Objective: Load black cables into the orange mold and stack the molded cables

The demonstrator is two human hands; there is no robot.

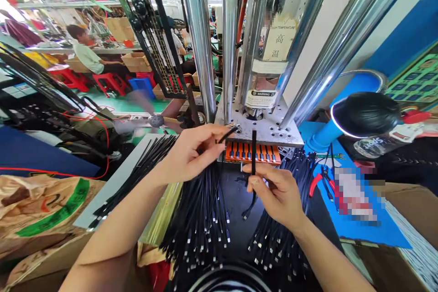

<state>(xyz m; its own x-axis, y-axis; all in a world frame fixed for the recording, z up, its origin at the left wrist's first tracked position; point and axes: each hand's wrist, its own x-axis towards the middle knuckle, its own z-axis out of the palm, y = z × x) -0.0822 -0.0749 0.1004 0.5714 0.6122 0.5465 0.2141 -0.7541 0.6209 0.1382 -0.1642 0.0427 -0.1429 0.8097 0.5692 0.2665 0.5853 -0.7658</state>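
My left hand (pixel 196 153) is closed, pinching a short black cable end (pixel 227 135) between thumb and fingers in front of the press plate. To its right, my right hand (pixel 277 189) grips a flat black cable (pixel 253 148) that stands upright, its tip reaching over the plate's front edge. Behind and between the hands sits an orange mould (pixel 236 157) with a row of black cable ends in its slots. Below my left hand lies a thick bundle of black cables (pixel 201 210) with metal plugs. Another bundle of black cables (pixel 285 223) spreads beneath my right forearm.
The press's metal plate (pixel 273 130) and steel columns (pixel 196 32) rise ahead. At right are a black lamp head (pixel 366 114), red-handled pliers (pixel 316 184) and a blue board (pixel 379 228). A fan (pixel 157 121) blurs at left. Farther back, a person (pixel 87 52) sits at a bench.
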